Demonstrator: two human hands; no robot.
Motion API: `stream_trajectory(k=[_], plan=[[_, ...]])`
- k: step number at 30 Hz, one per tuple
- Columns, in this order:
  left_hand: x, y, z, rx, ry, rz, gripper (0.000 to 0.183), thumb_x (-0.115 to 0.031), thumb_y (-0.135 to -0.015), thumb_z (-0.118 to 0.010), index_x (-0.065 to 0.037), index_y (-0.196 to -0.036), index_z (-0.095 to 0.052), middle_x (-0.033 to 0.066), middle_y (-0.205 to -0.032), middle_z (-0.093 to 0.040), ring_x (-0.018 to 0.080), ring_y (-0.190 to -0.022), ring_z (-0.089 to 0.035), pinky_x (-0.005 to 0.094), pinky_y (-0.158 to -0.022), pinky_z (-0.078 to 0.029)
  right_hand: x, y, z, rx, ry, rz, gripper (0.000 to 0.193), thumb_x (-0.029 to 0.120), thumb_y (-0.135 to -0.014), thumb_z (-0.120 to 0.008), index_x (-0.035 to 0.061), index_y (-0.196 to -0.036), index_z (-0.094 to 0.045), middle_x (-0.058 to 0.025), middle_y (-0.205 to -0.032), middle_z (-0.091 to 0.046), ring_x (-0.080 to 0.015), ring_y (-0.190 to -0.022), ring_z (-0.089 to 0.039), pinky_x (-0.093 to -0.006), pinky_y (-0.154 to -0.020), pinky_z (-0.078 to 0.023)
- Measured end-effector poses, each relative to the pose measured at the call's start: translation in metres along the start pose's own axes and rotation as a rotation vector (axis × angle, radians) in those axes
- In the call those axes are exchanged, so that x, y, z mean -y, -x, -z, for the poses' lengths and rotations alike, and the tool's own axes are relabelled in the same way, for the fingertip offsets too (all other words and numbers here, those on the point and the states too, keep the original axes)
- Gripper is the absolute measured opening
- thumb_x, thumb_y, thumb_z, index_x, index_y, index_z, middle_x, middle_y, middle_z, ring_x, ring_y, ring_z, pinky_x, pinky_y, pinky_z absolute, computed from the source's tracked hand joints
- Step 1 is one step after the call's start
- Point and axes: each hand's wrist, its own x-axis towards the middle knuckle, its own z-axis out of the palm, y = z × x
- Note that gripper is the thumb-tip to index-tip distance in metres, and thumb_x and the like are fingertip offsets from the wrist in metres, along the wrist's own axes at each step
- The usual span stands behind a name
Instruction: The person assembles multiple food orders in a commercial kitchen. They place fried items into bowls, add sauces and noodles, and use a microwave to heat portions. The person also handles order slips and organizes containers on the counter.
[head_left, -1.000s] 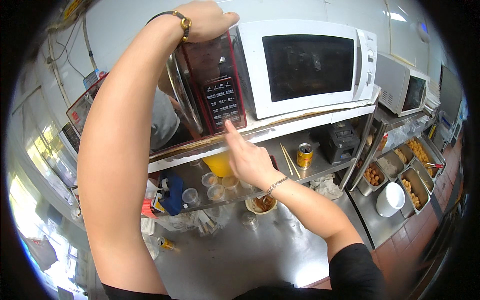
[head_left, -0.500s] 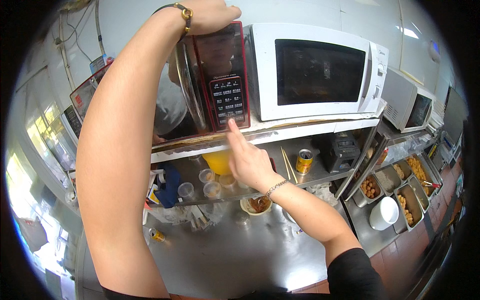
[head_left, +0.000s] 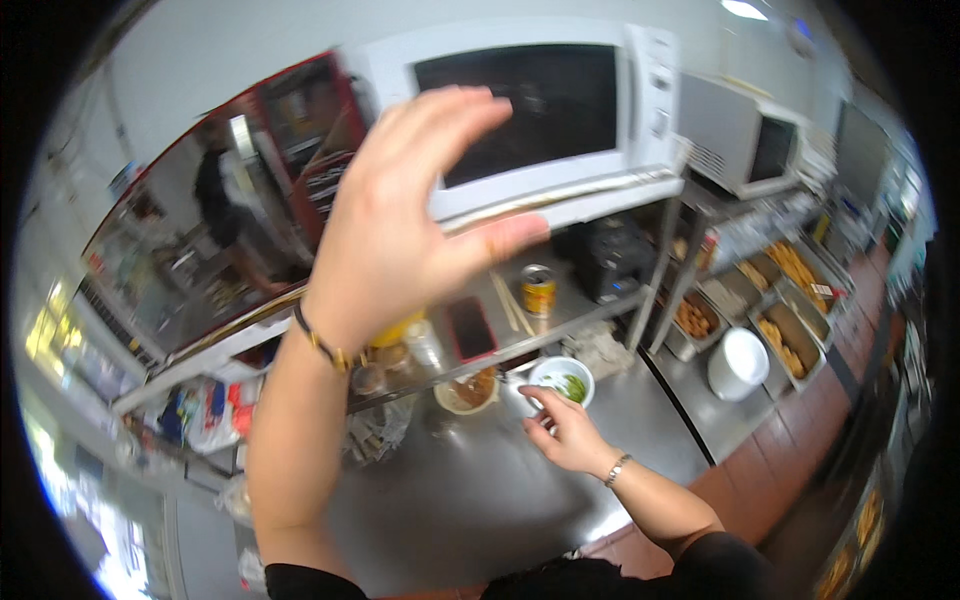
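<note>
My left hand is raised in front of the white microwave, fingers and thumb apart, holding nothing. My right hand is low over the steel counter, just in front of a white bowl with green pieces in it. Its thumb and fingers are apart, with nothing visible between them; I cannot tell whether the fingertips touch the bowl. Beside that bowl is another bowl with brown contents. To the left, the dark, red-edged microwave stands on the upper shelf, its door reflecting the room.
The lower shelf holds a yellow can, chopsticks, a flat dark red-edged object, clear cups and a black device. At right are a white bucket, food trays and another microwave.
My left hand has come down off the red-edged microwave's top. My right hand has left its button panel and dropped to the white bowl. The view has turned.
</note>
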Motion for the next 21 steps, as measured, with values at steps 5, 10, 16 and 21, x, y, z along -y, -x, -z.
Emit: stream_trajectory(k=[5,10,16,21], plan=[[-0.076,-0.022,-0.114,0.146,0.452,-0.064,0.076,-0.037,-0.064,-0.091,-0.001,-0.125,-0.064,0.0167,-0.134,-0.060,0.0346,-0.129,-0.054,0.0425,-0.107,-0.042,-0.017,0.084,0.103,-0.505,-0.131,-0.035,0.046,0.005,-0.088,-0.067,0.0028,-0.132,-0.055,-0.0142,-0.120,-0.061,-0.0191,-0.091,-0.066,-0.0306,-0.074,-0.055],[-0.195,-0.073,-0.250,0.474,0.999,-0.037,0.074,-0.030,-0.065,-0.091,-0.001,-0.127,-0.062,0.0160,-0.140,-0.055,0.0295,-0.132,-0.052,0.0402,-0.110,-0.039,0.012,0.175,0.235,-0.675,0.028,0.196,0.061,0.005,-0.081,-0.073,0.0007,-0.139,-0.052,-0.0189,-0.146,-0.045,-0.0303,-0.126,-0.052,-0.0372,-0.098,-0.048],[-0.397,-0.138,-0.423,0.790,1.441,-0.066,0.069,-0.008,-0.068,-0.081,-0.003,-0.132,-0.057,0.0178,-0.140,-0.053,0.0312,-0.131,-0.051,0.0386,-0.110,-0.040,-0.041,0.306,0.376,-0.770,0.126,0.062,0.046,0.006,-0.080,-0.074,0.0022,-0.125,-0.064,-0.0203,-0.140,-0.049,-0.0328,-0.127,-0.050,-0.0405,-0.103,-0.044],[-0.559,-0.150,-0.575,1.166,1.901,0.447,0.059,-0.013,-0.085,-0.076,-0.001,-0.137,-0.052,0.0141,-0.136,-0.056,0.0226,-0.124,-0.056,0.0381,-0.103,-0.047,-0.112,0.467,0.487,-0.867,0.268,-0.154,0.019,0.014,-0.080,-0.073,0.0012,-0.093,-0.067,-0.0249,-0.140,-0.050,-0.0335,-0.125,-0.053,-0.0436,-0.107,-0.041]])
